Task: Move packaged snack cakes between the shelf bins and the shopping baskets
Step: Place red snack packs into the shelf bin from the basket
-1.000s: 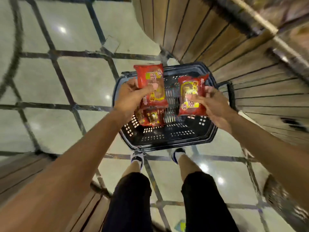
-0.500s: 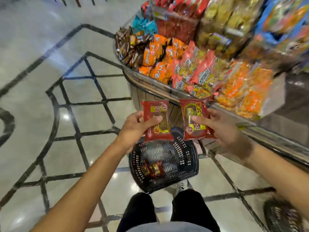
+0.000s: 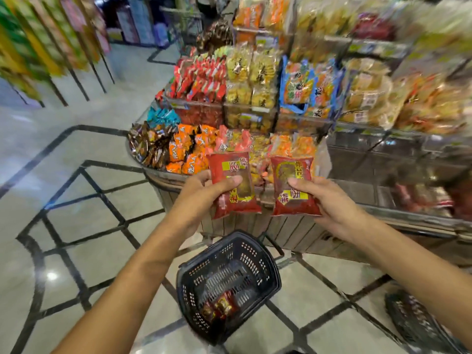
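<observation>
My left hand [image 3: 204, 194] grips a red snack cake pack [image 3: 233, 200], thumb across its front. My right hand [image 3: 329, 203] grips a second red snack cake pack [image 3: 291, 172] the same way. Both packs are held up side by side in front of the low shelf bin [image 3: 163, 175] piled with orange, brown and red packs. Below my hands a black shopping basket [image 3: 263, 264] stands on the floor, with two red snack packs [image 3: 221, 306] lying in its near corner.
A second dark basket [image 3: 413, 320] sits on the floor at the lower right. Upper shelf tiers [image 3: 255, 80] hold yellow, red and blue snack bags. A glass-fronted counter [image 3: 383, 162] runs to the right. Tiled floor [image 3: 76, 200] spreads to the left.
My view has tilted up from the basket to the shelves. Both hands have risen with their packs from over the basket to the front of the low bin.
</observation>
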